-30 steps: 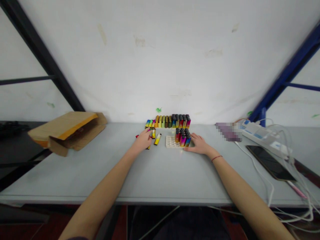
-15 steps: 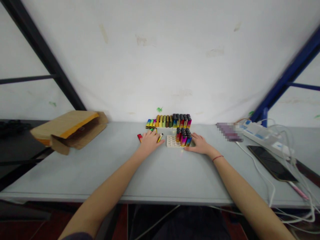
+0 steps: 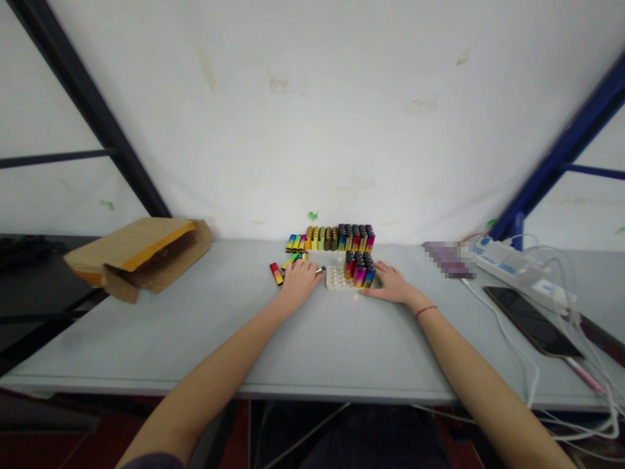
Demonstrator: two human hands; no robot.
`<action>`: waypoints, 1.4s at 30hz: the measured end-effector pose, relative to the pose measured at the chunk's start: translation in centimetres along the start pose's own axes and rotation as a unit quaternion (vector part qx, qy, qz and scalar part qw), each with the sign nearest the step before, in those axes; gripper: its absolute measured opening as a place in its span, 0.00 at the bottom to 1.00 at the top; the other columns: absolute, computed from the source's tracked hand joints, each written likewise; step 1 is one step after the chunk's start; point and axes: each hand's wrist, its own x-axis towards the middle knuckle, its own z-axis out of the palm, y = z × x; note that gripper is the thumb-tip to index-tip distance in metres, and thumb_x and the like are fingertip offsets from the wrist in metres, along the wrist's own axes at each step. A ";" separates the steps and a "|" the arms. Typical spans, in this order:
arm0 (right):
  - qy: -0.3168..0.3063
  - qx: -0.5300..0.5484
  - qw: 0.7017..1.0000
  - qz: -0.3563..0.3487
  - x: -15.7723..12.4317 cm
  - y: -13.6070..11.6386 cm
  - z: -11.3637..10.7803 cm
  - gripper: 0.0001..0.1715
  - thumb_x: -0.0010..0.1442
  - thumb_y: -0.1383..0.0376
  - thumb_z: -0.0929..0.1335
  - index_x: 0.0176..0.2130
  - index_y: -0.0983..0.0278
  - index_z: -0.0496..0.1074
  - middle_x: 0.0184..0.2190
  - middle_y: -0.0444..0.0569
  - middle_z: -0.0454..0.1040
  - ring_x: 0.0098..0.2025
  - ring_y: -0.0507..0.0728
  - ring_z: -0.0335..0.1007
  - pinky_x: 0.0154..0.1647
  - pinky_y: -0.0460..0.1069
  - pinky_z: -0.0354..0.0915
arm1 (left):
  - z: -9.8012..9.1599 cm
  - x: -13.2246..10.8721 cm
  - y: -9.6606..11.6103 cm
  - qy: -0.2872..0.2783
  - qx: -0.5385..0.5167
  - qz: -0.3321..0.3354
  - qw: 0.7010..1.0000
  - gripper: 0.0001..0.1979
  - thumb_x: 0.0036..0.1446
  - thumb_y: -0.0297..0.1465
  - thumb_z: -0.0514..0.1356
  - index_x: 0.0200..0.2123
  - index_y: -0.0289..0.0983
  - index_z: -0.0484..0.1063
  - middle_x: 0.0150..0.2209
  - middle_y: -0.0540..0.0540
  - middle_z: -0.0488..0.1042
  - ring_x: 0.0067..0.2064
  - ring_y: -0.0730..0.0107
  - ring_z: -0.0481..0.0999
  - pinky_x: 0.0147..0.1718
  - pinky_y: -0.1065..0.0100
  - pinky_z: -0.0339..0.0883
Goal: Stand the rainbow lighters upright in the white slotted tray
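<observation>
My left hand is closed on a lighter, of which only the dark end shows past my fingertips. It is just left of a white tray with rows of round holes. Colourful lighters with black tops stand upright in the tray's right part. Around the tray's right end, my right hand has its thumb at the front edge and its fingers at the side. Beside my left hand lie a red and yellow lighter and a green lighter, partly covered.
Along the wall stand rows of lighters, with several lying ones at their left. An open cardboard box is on the left. Toward the right are a phone, a power strip and loose white cables.
My left hand has shifted slightly right and nearer me, toward the tray, with a lighter's end now sticking out. More of the red and green lighters shows. My right hand stays in place.
</observation>
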 end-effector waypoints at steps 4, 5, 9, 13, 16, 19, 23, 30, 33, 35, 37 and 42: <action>-0.001 0.002 1.000 0.001 0.0 -0.1 -0.1 0.59 0.53 0.32 0.65 0.69 0.65 0.58 0.69 0.61 0.58 0.72 0.76 0.47 0.70 0.69 0.46 | -1.3 2.0 -0.6 0.088 -0.299 -0.106 0.944 0.09 0.67 0.38 0.53 0.42 0.39 0.65 0.37 0.45 0.75 0.39 0.63 0.77 0.41 0.61 0.69; -0.003 0.001 1.000 -0.001 0.0 -0.1 -0.1 0.59 0.53 0.32 0.66 0.69 0.65 0.58 0.69 0.61 0.58 0.72 0.76 0.47 0.70 0.68 0.46 | -1.8 2.7 -0.6 0.107 -0.389 -0.128 0.906 0.09 0.67 0.39 0.51 0.43 0.40 0.62 0.34 0.48 0.74 0.34 0.68 0.76 0.36 0.65 0.69; -0.002 -0.002 1.000 -0.008 -0.1 -0.3 -0.3 0.58 0.54 0.33 0.66 0.69 0.64 0.59 0.69 0.61 0.59 0.71 0.75 0.47 0.70 0.68 0.47 | -4.0 5.1 0.6 0.109 -0.612 -0.164 0.766 0.10 0.65 0.41 0.54 0.39 0.40 0.62 0.23 0.57 0.63 0.18 0.79 0.61 0.19 0.76 0.56; -0.001 0.000 1.000 -0.007 -0.1 -0.3 -0.3 0.58 0.54 0.32 0.65 0.69 0.64 0.59 0.69 0.61 0.58 0.71 0.74 0.47 0.70 0.68 0.46 | -4.2 5.2 2.9 0.056 -0.680 -0.222 0.696 0.18 0.64 0.45 0.52 0.29 0.38 0.62 0.18 0.58 0.57 0.15 0.81 0.54 0.15 0.77 0.48; -0.004 0.001 1.000 -0.005 -0.1 -0.4 -0.4 0.58 0.54 0.32 0.65 0.69 0.63 0.58 0.69 0.60 0.58 0.72 0.74 0.47 0.70 0.68 0.46 | -3.1 4.0 3.8 0.054 -0.731 -0.249 0.633 0.22 0.61 0.51 0.52 0.26 0.39 0.58 0.17 0.58 0.57 0.15 0.81 0.56 0.17 0.77 0.54; -0.006 -0.003 1.000 0.000 -0.1 -0.5 -0.5 0.58 0.54 0.32 0.65 0.70 0.63 0.57 0.69 0.60 0.57 0.72 0.74 0.46 0.70 0.68 0.46 | -2.2 2.9 3.7 0.026 -0.748 -0.266 0.607 0.25 0.59 0.56 0.50 0.26 0.40 0.58 0.17 0.57 0.57 0.15 0.80 0.55 0.15 0.76 0.52; -0.007 -0.005 1.000 0.005 -0.2 -0.5 -0.5 0.57 0.54 0.33 0.65 0.70 0.62 0.57 0.69 0.60 0.57 0.72 0.75 0.46 0.70 0.69 0.46 | -1.9 2.4 3.2 0.016 -0.743 -0.278 0.608 0.25 0.61 0.54 0.47 0.24 0.40 0.57 0.14 0.58 0.54 0.12 0.80 0.49 0.13 0.76 0.42; -0.010 -0.001 1.000 0.000 -0.1 -0.2 -0.3 0.58 0.54 0.32 0.65 0.70 0.63 0.57 0.69 0.60 0.57 0.72 0.74 0.45 0.70 0.68 0.46 | -2.0 2.4 3.2 0.017 -0.745 -0.300 0.596 0.25 0.61 0.51 0.47 0.19 0.41 0.53 0.12 0.59 0.43 0.12 0.80 0.42 0.12 0.75 0.38; -0.011 -0.004 1.000 0.001 0.0 -0.1 -0.2 0.58 0.55 0.33 0.65 0.70 0.64 0.56 0.70 0.60 0.56 0.72 0.74 0.45 0.70 0.68 0.46 | -1.9 2.3 3.3 0.027 -0.754 -0.298 0.585 0.24 0.62 0.47 0.44 0.18 0.41 0.52 0.12 0.59 0.43 0.12 0.80 0.41 0.12 0.75 0.37; -0.012 -0.005 1.000 -0.001 0.1 0.0 -0.1 0.58 0.55 0.33 0.65 0.70 0.65 0.57 0.70 0.61 0.56 0.72 0.74 0.45 0.70 0.68 0.45 | -1.9 2.3 3.3 0.034 -0.756 -0.301 0.580 0.23 0.62 0.45 0.43 0.18 0.41 0.52 0.12 0.58 0.43 0.12 0.79 0.40 0.12 0.75 0.37; -0.012 -0.003 1.000 -0.001 0.0 0.0 -0.1 0.58 0.55 0.33 0.65 0.69 0.66 0.57 0.70 0.61 0.56 0.72 0.75 0.45 0.70 0.68 0.46 | -1.8 2.2 3.3 0.043 -0.756 -0.301 0.580 0.22 0.62 0.45 0.43 0.19 0.41 0.53 0.12 0.59 0.43 0.12 0.79 0.41 0.12 0.75 0.37; -0.005 0.002 1.000 -0.002 0.0 0.1 -0.1 0.57 0.54 0.33 0.66 0.69 0.64 0.57 0.69 0.60 0.58 0.72 0.75 0.46 0.70 0.68 0.46 | -1.7 2.1 3.3 0.059 -0.762 -0.290 0.576 0.24 0.61 0.51 0.46 0.20 0.41 0.54 0.13 0.59 0.43 0.12 0.79 0.42 0.12 0.75 0.39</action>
